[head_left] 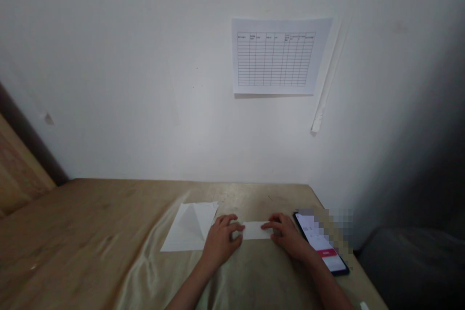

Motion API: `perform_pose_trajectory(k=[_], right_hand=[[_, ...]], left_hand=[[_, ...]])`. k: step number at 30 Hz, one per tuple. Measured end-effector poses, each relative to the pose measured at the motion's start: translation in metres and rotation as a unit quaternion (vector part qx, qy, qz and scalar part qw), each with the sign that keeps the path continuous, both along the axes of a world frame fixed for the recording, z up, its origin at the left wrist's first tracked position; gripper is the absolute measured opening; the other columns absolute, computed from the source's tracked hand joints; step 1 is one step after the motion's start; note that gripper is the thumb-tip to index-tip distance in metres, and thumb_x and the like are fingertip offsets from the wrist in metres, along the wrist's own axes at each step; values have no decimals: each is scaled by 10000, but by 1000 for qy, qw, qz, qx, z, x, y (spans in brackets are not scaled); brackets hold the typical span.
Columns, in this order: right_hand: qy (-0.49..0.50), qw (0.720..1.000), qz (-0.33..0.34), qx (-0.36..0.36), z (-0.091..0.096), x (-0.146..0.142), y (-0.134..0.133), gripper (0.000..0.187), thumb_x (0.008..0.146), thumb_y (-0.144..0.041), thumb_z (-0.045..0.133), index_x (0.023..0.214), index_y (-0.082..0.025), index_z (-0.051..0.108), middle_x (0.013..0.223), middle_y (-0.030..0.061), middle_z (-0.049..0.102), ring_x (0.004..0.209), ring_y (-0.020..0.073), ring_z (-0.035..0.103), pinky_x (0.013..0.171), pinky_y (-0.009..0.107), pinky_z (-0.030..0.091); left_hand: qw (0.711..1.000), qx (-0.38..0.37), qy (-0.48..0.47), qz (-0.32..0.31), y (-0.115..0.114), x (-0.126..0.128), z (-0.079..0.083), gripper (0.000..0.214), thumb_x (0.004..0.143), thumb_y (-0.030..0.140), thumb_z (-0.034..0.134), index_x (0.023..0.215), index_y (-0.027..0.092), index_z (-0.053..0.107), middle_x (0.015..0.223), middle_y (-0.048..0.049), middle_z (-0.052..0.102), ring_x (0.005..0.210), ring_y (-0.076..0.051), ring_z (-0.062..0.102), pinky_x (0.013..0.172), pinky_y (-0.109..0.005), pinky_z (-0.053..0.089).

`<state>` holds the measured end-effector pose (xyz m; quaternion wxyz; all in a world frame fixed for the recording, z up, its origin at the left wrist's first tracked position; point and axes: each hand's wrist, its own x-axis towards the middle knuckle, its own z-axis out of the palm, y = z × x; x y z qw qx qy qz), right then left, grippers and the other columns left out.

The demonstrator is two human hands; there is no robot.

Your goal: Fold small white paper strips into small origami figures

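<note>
A small white strip of paper [253, 230] lies flat on the cloth-covered table, between my two hands. At its left end, my left hand [222, 238] rests with curved fingers apart, the fingertips at the paper's edge. My right hand [288, 236] is at the other end, its index finger stretched onto the strip and the thumb a little below. Neither hand is closed around the paper. Just left of my left hand lies a larger white sheet [178, 232] with a triangular crease or fold; my hand hides part of its right side.
A phone [333, 265] with a lit screen lies right of my right hand, near the table's right edge. The brown, wrinkled tablecloth [90, 252] reaches the white wall, where a printed table sheet [276, 60] hangs. A dark shape [414, 266] stands at the lower right.
</note>
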<state>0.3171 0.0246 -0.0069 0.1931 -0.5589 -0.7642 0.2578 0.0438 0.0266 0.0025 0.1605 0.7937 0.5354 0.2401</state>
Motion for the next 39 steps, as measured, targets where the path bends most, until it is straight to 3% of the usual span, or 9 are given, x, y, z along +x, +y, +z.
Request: perform_pose_trajectory(k=[6, 10, 17, 25, 28, 32, 35, 39], right_hand=[[-13, 1000, 23, -8, -4, 4, 5, 617, 745, -72, 504, 1243, -381, 695, 1368, 25, 549, 1316, 208, 464, 1159, 373, 319], [-24, 1000, -7, 3, -6, -1, 4, 653, 721, -40, 452, 1212, -383, 712, 1348, 12, 572, 1307, 200, 477, 1146, 374, 327], [-27, 995, -77, 49, 8, -22, -12, 299, 834, -333, 622, 1110, -360, 735, 1244, 21, 601, 1240, 243, 502, 1110, 388, 346], [-55, 989, -111, 86, 4, -30, -14, 344, 810, -377, 682, 1153, -343, 686, 1238, 36, 590, 1215, 259, 499, 1087, 381, 343], [-54, 988, -117, 89, 5, -32, -14, 347, 797, -385, 698, 1140, -341, 687, 1225, 41, 589, 1195, 269, 503, 1078, 391, 344], [-51, 986, -126, 92, 7, -35, -15, 326, 786, -404, 718, 1104, -337, 696, 1196, 46, 594, 1172, 278, 510, 1071, 399, 344], [-53, 986, -129, 91, 8, -37, -14, 325, 778, -412, 729, 1091, -330, 699, 1190, 51, 595, 1171, 282, 510, 1075, 403, 340], [-60, 986, -135, 83, 7, -39, -11, 372, 767, -476, 739, 1106, -330, 696, 1194, 59, 590, 1174, 297, 508, 1071, 415, 343]], left_hand=[[1000, 7, 9, 17, -6, 5, 5, 234, 841, 281, 651, 1024, 312, 794, 1292, -33, 676, 1245, -277, 537, 1086, -442, 429], [999, 7, 20, 41, -9, 12, 8, 209, 833, 359, 678, 998, 281, 780, 1302, -50, 661, 1255, -296, 522, 1091, -457, 412], [992, 14, 71, 100, -13, 35, 9, 358, 751, 480, 746, 1021, 245, 731, 1270, -103, 629, 1248, -358, 503, 1105, -506, 341], [991, 12, 47, 123, -11, 39, -2, 549, 755, 472, 728, 1219, 191, 640, 1280, -137, 604, 1256, -361, 481, 1115, -480, 309], [992, 1, 32, 123, -11, 38, -1, 574, 752, 448, 731, 1269, 223, 624, 1276, -122, 604, 1260, -354, 478, 1112, -479, 306], [994, -4, 27, 108, -12, 37, 2, 450, 756, 431, 749, 1186, 308, 699, 1283, -90, 595, 1247, -350, 480, 1104, -492, 309], [994, -5, 33, 103, -12, 36, 3, 348, 763, 444, 758, 1082, 305, 747, 1296, -80, 589, 1252, -346, 475, 1110, -493, 303], [993, 11, 45, 107, -13, 36, 1, 379, 777, 521, 748, 1078, 291, 751, 1290, -86, 590, 1249, -340, 476, 1116, -488, 297]])
